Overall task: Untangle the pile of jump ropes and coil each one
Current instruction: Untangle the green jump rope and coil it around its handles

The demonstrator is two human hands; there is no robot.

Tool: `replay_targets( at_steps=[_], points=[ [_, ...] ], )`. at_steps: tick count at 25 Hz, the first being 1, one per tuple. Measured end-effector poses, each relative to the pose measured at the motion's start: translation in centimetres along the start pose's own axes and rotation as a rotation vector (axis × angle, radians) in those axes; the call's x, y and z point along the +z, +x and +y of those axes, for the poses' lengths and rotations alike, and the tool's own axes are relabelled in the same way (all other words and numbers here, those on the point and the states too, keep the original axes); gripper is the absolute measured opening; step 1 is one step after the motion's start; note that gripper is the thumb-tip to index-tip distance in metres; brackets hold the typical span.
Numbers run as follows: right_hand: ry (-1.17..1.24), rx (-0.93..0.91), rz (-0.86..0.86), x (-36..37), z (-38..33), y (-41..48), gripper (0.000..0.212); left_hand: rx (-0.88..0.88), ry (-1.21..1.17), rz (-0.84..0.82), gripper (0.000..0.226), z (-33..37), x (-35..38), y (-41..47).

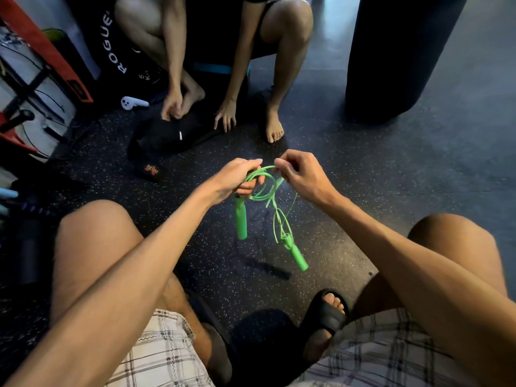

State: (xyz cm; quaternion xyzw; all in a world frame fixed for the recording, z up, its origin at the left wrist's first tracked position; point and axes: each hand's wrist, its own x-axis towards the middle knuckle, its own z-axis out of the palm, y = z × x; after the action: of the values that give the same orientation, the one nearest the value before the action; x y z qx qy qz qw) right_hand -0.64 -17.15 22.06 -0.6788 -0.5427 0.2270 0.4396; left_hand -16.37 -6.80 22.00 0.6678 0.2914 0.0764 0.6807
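Left hand [237, 177] fisted around a bunch of loops of green jump rope [264, 185], held above speckled dark floor [349, 169] between raised knees. Right hand [298, 174] just beside, fingertips pinching one strand at the loop's top. One green handle [241, 219] dangling straight down below the left fist — the other handle [299, 258] hanging lower, tilted, amid tangled thin cord. Beyond, a second person crouching barefoot, hands on a black bag [170, 135].
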Motion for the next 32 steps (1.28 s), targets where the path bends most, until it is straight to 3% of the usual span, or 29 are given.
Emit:
replay_targets(
  at_steps=[5, 12, 18, 20, 24, 27, 32],
  points=[
    [0.128, 0.112, -0.019, 0.4, 0.0, -0.1, 0.028, 0.059, -0.289, -0.071, 0.038, 0.9, 0.1, -0.4],
    [0.127, 0.484, -0.334, 1.4, 1.6, -1.2, 0.052, 0.169, -0.823, 0.097, 0.037, 1.3, -1.1, 0.4],
    [0.004, 0.476, -0.645, 1.7, 2.2, -2.4, 0.029, 0.240, -0.927, 0.400, 0.033, 0.8, -1.7, 1.2],
    [-0.006, 0.451, -0.644, 1.9, 2.3, -2.7, 0.022, 0.280, -0.808, 0.527, 0.031, 0.4, -1.9, 1.3],
    [0.020, 0.297, -0.608, 1.9, 1.8, -2.2, 0.018, 0.300, -0.086, 0.730, 0.022, -0.8, -1.8, 1.3],
    [-0.005, 0.201, -0.564, 1.4, 1.1, -1.8, 0.022, 0.258, 0.226, 0.691, 0.020, -1.9, -1.6, 1.3],
    [0.007, 0.111, -0.428, 0.8, 0.1, -1.3, 0.028, 0.158, 0.470, 0.503, 0.019, -2.4, -0.4, 1.3]
  ],
)
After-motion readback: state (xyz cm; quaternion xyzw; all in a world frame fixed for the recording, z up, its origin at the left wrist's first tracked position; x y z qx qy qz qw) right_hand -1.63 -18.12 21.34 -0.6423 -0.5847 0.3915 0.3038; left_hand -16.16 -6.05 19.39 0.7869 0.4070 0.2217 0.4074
